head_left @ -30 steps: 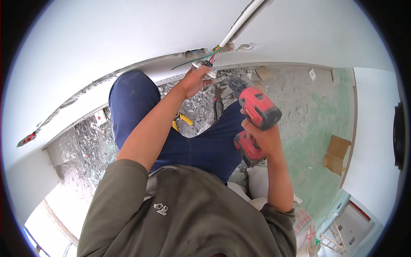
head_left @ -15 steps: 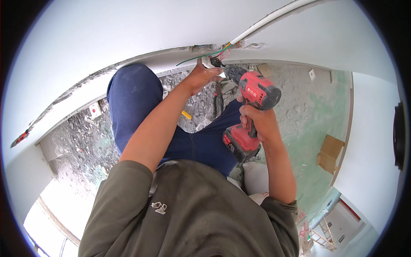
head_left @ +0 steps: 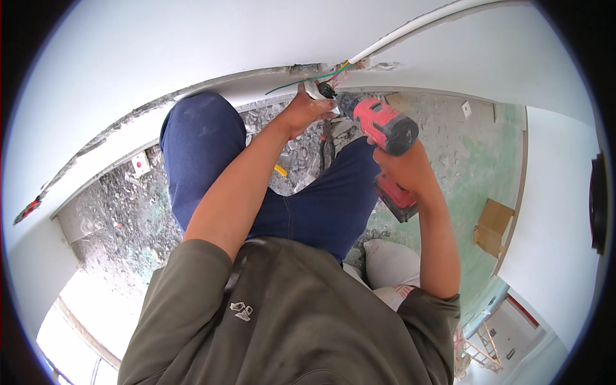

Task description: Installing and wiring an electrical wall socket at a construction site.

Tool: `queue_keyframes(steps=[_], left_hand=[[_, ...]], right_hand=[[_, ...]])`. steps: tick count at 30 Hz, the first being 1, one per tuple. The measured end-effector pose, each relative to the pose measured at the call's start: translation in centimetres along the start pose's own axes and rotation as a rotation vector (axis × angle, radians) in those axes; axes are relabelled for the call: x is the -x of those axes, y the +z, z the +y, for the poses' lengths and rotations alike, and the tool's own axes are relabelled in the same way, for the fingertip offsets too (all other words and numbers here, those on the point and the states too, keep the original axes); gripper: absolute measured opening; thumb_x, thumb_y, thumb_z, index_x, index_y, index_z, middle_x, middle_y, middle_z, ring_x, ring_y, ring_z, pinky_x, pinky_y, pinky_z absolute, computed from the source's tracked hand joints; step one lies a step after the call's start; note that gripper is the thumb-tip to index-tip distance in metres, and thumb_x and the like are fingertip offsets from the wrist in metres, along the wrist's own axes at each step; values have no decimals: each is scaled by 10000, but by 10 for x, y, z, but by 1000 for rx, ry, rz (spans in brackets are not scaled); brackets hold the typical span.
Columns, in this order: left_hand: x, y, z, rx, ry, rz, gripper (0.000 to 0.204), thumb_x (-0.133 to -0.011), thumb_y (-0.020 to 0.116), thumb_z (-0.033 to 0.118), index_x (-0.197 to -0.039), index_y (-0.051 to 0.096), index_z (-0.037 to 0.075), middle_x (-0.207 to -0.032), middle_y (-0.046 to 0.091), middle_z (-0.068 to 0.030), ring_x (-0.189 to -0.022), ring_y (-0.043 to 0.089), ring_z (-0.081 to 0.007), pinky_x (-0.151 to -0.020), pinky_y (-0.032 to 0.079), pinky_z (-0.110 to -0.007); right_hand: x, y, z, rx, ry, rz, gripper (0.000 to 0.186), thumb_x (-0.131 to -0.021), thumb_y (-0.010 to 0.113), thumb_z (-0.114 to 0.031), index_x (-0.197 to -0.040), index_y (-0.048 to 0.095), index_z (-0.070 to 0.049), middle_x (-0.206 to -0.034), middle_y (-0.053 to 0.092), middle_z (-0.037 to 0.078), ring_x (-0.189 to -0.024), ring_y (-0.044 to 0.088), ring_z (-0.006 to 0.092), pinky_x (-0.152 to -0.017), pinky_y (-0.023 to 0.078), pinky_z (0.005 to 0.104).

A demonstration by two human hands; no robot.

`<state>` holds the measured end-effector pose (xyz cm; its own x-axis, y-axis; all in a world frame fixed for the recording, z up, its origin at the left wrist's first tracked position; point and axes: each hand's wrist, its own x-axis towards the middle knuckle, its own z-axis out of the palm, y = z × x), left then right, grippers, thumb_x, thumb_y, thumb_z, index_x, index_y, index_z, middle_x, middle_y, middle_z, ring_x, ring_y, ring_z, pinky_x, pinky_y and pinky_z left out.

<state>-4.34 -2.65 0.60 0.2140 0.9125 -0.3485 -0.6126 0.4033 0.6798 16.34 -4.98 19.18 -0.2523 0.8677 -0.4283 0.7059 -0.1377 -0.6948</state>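
Note:
My left hand [head_left: 304,114] is closed on a white wall socket plate [head_left: 313,90] with a dark back [head_left: 326,90], close to the wall. Green, red and yellow wires [head_left: 333,74] run to it from a white conduit [head_left: 410,27]. In my right hand [head_left: 405,168] is a red and black cordless drill [head_left: 378,122], gripped by its handle. Its chuck points up and left toward the plate; the tip is hidden beside my left fingers. The drill's battery [head_left: 396,197] hangs below my right hand.
Pliers [head_left: 326,146] and a small yellow piece [head_left: 280,170] lie on the rubble-strewn floor between my knees. A white plate with a red mark [head_left: 140,163] lies at left. White sacks [head_left: 391,263] stand by my right side. Farther right is a cardboard piece [head_left: 494,226].
My right hand has shifted up and to the right, turning the drill so its battery swings right. My left hand stays by the wall with the plate, nearly unmoved.

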Motion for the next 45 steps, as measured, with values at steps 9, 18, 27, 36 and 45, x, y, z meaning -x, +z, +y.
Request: queue_keyframes(steps=[9,18,27,36,45], left_hand=[[1,2,-1,45,3,-65,750,-812,703,52,-1376,209,37,-1179,530,-109,-1065,584,-224,-933,550,-460],[6,9,-1,35,-53,58,680,-828,712,90,-1369,306,160,-1177,475,11,-1068,525,-150,-967,497,-453],[4,6,0,45,-20,-7,620,-861,698,97,-1342,309,143,-1238,565,-47,-1142,583,-196,-966,496,-476],[11,9,7,73,-3,20,701,-852,674,34,-1343,173,61,-1171,516,-107,-1036,598,-211,-930,562,-468],[11,9,5,34,-18,33,726,-851,648,29,-1395,171,89,-1202,482,-69,-1068,557,-207,-954,539,-474]], right_hand=[[20,55,9,-314,29,85,187,-783,580,10,-968,598,-8,-723,573,29,-522,532,100,-470,418,268],[22,62,-6,-593,203,106,169,-789,579,19,-956,578,-5,-700,546,31,-498,517,109,-448,416,261],[21,70,-4,-637,196,116,171,-790,588,14,-960,576,1,-689,547,36,-490,523,115,-436,423,262],[23,74,-6,-654,166,169,151,-790,579,24,-939,596,10,-654,570,46,-447,528,121,-391,400,274],[23,62,3,-154,-25,186,194,-772,651,-54,-959,633,-10,-729,646,113,-629,648,242,-599,511,346]])
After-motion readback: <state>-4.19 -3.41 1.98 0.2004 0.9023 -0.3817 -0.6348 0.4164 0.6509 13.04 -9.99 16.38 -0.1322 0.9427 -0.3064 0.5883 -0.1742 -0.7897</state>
